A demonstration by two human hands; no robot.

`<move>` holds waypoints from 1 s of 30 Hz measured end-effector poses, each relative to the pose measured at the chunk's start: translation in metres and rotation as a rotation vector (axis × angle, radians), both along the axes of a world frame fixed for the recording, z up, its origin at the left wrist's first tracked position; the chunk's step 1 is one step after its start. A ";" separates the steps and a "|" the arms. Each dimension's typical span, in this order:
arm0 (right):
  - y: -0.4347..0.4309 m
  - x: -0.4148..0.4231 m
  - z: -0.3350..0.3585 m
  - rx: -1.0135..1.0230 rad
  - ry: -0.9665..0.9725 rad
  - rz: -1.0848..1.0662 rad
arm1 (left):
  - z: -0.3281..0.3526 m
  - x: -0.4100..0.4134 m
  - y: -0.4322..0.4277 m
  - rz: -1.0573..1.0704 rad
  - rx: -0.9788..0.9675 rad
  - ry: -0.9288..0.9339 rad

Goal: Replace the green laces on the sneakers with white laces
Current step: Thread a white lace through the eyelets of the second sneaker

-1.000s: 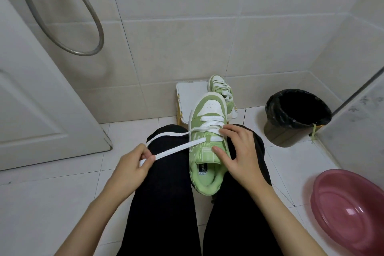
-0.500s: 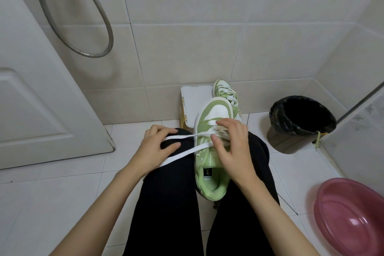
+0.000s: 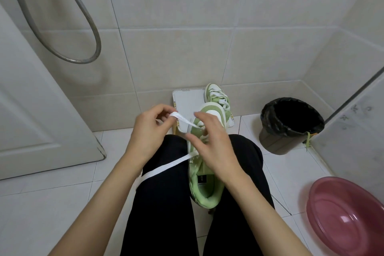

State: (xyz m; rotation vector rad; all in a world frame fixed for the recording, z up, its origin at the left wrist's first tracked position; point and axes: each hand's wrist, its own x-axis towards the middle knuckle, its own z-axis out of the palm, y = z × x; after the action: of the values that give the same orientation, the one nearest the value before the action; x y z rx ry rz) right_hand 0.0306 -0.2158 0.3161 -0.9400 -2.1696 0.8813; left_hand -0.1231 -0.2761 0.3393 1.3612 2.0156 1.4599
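One white lace [image 3: 181,119] in left hand [image 3: 149,131]

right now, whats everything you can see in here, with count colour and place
sneaker in lap: one, green and white, between the knees, toe pointing away
second sneaker: one, green and white, white-laced, on the stool
white lace: one, running from the lap sneaker across the left thigh
stool: one, white, against the far wall
bin: one, dark with a black liner, on the floor to the right
basin: one, pink, on the floor at lower right
shower hose: one, grey, looped on the wall
door: one, white, on the left
trousers: black, on both legs
left hand: pinches the lace
right hand: over the lap sneaker's eyelets, grip hidden
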 end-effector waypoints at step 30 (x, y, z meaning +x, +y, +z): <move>0.002 -0.043 0.006 0.089 -0.082 0.037 | -0.021 -0.038 -0.027 -0.144 -0.420 0.432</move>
State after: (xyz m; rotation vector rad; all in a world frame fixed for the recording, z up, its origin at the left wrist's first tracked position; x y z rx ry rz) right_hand -0.0123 -0.2137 0.3224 -0.9087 -2.2831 0.7686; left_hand -0.1615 -0.3031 0.3187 1.6808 2.2451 0.6626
